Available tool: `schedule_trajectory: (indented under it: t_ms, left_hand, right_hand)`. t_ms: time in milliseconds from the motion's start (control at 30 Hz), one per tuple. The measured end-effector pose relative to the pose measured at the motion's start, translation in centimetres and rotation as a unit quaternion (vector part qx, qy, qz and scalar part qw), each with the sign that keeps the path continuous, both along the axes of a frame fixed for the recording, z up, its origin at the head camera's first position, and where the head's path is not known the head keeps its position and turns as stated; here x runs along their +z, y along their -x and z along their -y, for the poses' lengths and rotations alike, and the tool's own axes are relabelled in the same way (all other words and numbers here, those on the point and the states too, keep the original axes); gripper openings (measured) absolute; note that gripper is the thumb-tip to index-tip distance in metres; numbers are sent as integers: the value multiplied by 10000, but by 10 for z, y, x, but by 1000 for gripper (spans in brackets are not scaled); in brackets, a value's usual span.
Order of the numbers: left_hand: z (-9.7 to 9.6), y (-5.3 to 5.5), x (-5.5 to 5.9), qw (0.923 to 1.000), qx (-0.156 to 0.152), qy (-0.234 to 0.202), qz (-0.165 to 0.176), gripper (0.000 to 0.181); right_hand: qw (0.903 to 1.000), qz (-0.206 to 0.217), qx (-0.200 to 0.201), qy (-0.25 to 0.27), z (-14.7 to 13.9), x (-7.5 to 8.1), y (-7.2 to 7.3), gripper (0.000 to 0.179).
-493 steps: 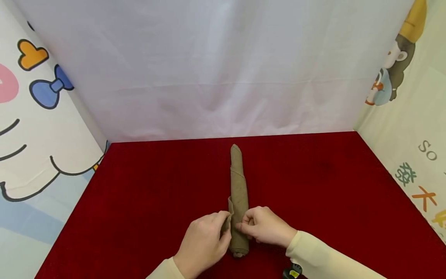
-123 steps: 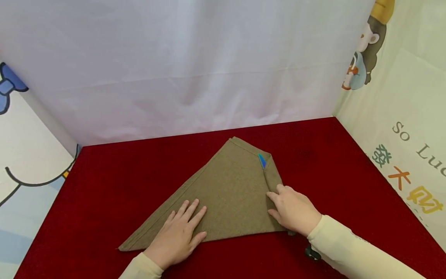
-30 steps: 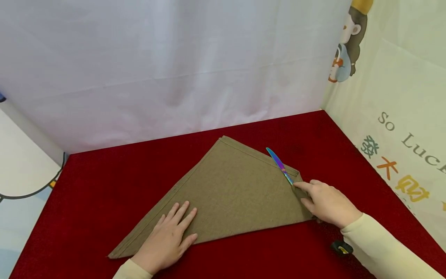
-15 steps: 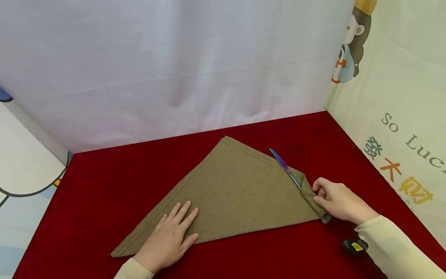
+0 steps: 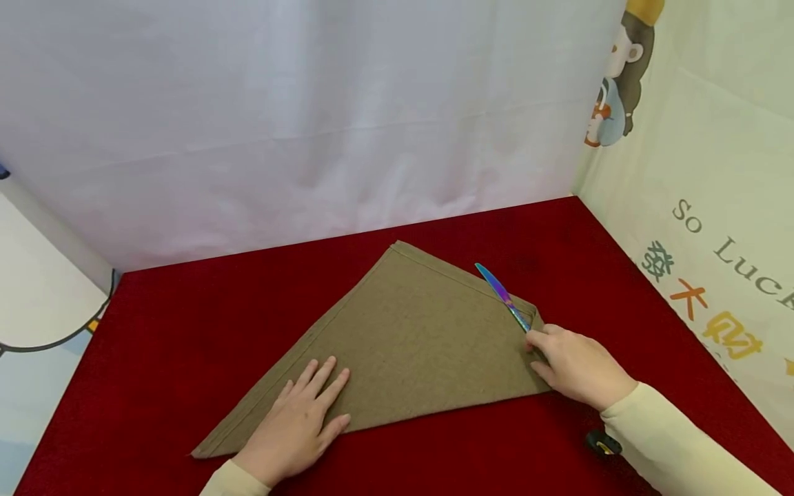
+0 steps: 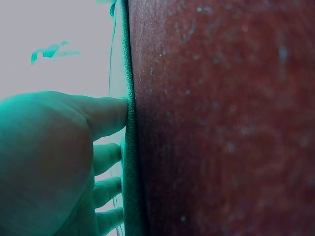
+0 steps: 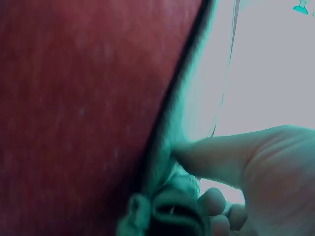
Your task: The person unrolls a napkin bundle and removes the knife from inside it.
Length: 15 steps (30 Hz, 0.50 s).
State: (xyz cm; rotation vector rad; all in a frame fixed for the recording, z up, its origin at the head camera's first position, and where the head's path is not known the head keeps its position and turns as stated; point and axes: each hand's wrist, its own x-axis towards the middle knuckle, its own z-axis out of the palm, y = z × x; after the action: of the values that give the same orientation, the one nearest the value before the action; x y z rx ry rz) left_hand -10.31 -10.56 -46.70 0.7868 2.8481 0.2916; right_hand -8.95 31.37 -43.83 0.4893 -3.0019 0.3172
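Note:
A brown cloth napkin (image 5: 422, 344) lies spread and folded in layers, its pointed corner at the near left. My left hand (image 5: 294, 420) rests flat on its left part, fingers spread; in the left wrist view the thumb (image 6: 108, 115) touches the cloth's near edge. My right hand (image 5: 579, 362) grips the rolled right end, thumb and index finger on the cloth. The right wrist view shows the open end of that roll (image 7: 179, 209) beside the curled fingers. A rainbow-coloured table knife (image 5: 494, 281) lies on the napkin, blade tip past the far edge, handle end hidden at the roll.
The napkin lies on a dark red cloth-covered table (image 5: 186, 344). A pale curtain (image 5: 310, 138) hangs behind it, and a printed curtain (image 5: 713, 172) borders the right. A black wrist device (image 5: 603, 443) hangs below the right sleeve.
The napkin went from a tight roll to spread out, uncovering the knife. Half a second ago my right hand was just right of the roll; now it grips it. The left hand stays put.

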Motion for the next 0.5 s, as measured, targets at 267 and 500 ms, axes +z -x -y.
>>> schedule_trajectory:
  t_ms: [267, 500]
  left_hand:
    - [0, 0, 1, 10000, 23, -33, 58, 64]
    - [0, -1, 2, 10000, 61, -23, 62, 64]
  right_hand:
    - [9986, 328, -421, 34, -23, 2, 0, 33]
    - [9928, 752, -866, 332, -44, 4, 2, 31]
